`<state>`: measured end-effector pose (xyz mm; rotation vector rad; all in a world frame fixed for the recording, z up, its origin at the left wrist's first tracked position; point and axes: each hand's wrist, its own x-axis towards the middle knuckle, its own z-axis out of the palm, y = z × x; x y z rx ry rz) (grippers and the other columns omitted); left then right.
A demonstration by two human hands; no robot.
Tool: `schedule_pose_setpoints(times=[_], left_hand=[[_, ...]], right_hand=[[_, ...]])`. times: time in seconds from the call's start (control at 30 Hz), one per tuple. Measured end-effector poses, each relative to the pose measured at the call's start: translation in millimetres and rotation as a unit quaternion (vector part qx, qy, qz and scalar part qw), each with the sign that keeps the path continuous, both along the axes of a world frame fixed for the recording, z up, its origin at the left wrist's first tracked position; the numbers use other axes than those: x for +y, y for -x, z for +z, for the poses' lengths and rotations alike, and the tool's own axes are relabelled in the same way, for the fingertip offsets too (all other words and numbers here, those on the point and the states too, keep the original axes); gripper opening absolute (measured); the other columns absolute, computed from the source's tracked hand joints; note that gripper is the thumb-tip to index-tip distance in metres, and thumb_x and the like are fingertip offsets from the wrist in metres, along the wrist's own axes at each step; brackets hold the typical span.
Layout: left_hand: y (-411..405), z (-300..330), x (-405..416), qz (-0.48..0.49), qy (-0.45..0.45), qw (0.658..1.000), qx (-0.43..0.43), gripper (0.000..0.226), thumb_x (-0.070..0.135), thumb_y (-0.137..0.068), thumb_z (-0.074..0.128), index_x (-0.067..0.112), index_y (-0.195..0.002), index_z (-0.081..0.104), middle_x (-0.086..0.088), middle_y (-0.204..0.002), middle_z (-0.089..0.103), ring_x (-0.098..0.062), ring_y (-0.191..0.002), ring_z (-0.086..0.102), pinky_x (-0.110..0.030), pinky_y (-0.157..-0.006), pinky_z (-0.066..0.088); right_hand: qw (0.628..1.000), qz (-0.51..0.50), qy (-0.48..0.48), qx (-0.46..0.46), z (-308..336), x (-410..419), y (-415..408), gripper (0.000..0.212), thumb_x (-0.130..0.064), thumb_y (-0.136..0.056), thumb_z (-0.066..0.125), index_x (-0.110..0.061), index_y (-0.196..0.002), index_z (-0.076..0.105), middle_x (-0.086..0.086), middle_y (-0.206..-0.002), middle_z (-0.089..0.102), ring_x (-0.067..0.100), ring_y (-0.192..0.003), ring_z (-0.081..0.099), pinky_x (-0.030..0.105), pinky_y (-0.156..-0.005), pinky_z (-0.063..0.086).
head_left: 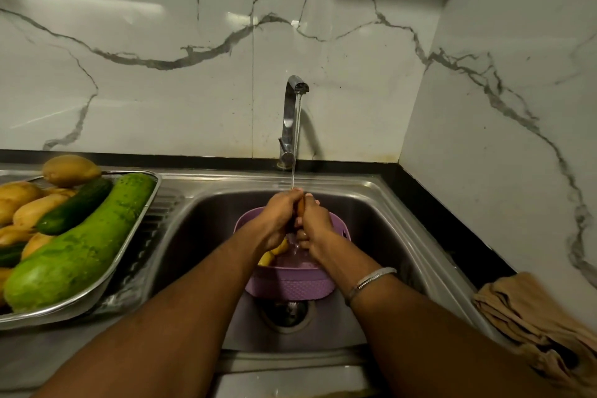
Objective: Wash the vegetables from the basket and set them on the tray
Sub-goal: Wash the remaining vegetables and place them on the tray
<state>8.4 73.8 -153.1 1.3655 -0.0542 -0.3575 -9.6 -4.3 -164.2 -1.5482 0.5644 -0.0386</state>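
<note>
Over the steel sink [371,213], my left hand [279,220] and my right hand [315,223] are clasped together around a slim orange vegetable [300,205], most of it hidden between my palms. Water from the tap [292,119] runs onto them. Below my hands sits the purple basket [290,283] with a yellow vegetable [269,257] showing inside. On the left drainboard stands the metal tray [129,242] holding a large light-green gourd [80,245], a dark cucumber [76,205] and several potatoes [69,170].
A crumpled tan cloth [533,323] lies on the black counter at the right. The sink drain [286,312] shows under the basket. Marble walls close in behind and on the right.
</note>
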Motion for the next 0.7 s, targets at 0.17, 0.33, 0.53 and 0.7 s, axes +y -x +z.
schedule_pose_setpoints(times=[0.17, 0.33, 0.53, 0.7], left_hand=[[-3, 0, -13, 0.085, -0.017, 0.996, 0.017, 0.042, 0.037, -0.106, 0.042, 0.004, -0.117, 0.066, -0.017, -0.108, 0.072, -0.028, -0.099, 0.068, -0.041, -0.087, 0.056], [-6, 7, -6, 0.076, 0.047, 0.995, 0.045, 0.056, 0.048, -0.108, 0.033, 0.007, -0.093, 0.068, -0.011, -0.091, 0.074, -0.025, -0.088, 0.068, -0.039, -0.085, 0.054], [-13, 6, -5, 0.071, -0.057, 0.994, -0.061, 0.029, 0.02, -0.109, 0.037, 0.018, -0.13, 0.058, -0.009, -0.122, 0.069, -0.025, -0.115, 0.064, -0.047, -0.106, 0.05], [-13, 2, 1, 0.078, -0.082, 0.989, -0.095, 0.028, 0.016, -0.108, 0.039, 0.013, -0.127, 0.059, -0.008, -0.123, 0.068, -0.022, -0.116, 0.064, -0.04, -0.103, 0.052]], right_hand=[[0.978, 0.026, 0.198, -0.063, -2, 3, -2, 0.062, -0.053, -0.108, 0.025, -0.008, -0.118, 0.067, 0.014, -0.106, 0.074, 0.029, -0.096, 0.068, 0.033, -0.079, 0.045], [0.983, 0.042, 0.145, -0.102, 0, 5, -2, 0.053, -0.055, -0.106, 0.033, -0.015, -0.111, 0.067, 0.008, -0.089, 0.072, 0.024, -0.081, 0.067, 0.034, -0.071, 0.052], [0.993, 0.069, 0.059, -0.076, -2, -7, -3, 0.037, -0.033, -0.109, 0.039, -0.014, -0.124, 0.066, 0.008, -0.109, 0.072, 0.018, -0.081, 0.063, 0.027, -0.059, 0.045], [0.981, 0.117, 0.13, -0.088, -11, -4, -1, 0.03, -0.022, -0.109, 0.038, -0.015, -0.131, 0.057, 0.007, -0.107, 0.067, 0.019, -0.09, 0.064, 0.035, -0.076, 0.055]])
